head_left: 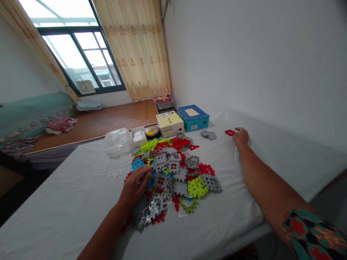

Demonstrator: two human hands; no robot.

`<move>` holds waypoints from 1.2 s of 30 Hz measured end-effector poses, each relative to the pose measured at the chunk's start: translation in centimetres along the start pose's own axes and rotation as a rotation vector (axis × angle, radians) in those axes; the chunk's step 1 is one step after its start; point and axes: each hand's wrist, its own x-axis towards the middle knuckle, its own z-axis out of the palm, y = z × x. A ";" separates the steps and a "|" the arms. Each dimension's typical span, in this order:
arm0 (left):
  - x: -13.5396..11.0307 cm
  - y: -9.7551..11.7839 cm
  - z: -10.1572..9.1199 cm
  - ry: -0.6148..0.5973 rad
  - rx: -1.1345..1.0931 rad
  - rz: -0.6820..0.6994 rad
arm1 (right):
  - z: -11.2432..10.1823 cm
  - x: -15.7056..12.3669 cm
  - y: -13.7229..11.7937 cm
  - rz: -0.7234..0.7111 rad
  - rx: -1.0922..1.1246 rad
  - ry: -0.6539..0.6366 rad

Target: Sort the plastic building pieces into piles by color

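A heap of flat, notched plastic building pieces (pixel 181 187) in grey, red, yellow-green and blue lies before me. My left hand (pixel 136 183) rests on the heap's left side, its fingers stretched over blue pieces (pixel 137 163), and I see nothing gripped in it. Off to the right, my right hand (pixel 241 136) has its fingers closed at the edge of a red notched piece (pixel 230 133), on or just above the white cloth. Left of that piece lie grey notched pieces (pixel 208 135), apart from the heap.
Behind the heap stand a clear plastic tub (pixel 117 141), a small white box (pixel 138 137), a round black-and-yellow tin (pixel 153 132), a yellow-and-white box (pixel 170 123) and a blue box (pixel 193 117). Thin white frames (pixel 116 172) lie at left. A wall (pixel 260 65) borders the right side.
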 end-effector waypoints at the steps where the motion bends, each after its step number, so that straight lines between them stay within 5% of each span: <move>1: 0.0 0.0 -0.1 -0.002 0.003 -0.003 | 0.1 -0.1 0.1 -0.003 -0.037 -0.005; 7: 0.0 0.0 -0.2 -0.010 -0.002 -0.002 | 0.9 -1.1 0.1 -0.107 -0.324 -0.239; 14: -0.2 -0.6 0.0 -0.030 0.023 0.011 | 0.8 -2.0 -1.9 -0.181 -0.203 -0.112; 23: -0.6 -1.3 0.8 -0.060 0.064 0.067 | 4.3 -11.4 -10.3 -0.995 0.167 -0.573; 27: -0.6 -1.2 0.7 -0.062 0.062 0.074 | 5.2 -13.5 -11.8 -1.025 0.093 -0.607; 36: -0.5 -1.0 0.7 -0.088 0.063 0.077 | 4.3 -12.5 -11.6 -1.046 0.213 -0.485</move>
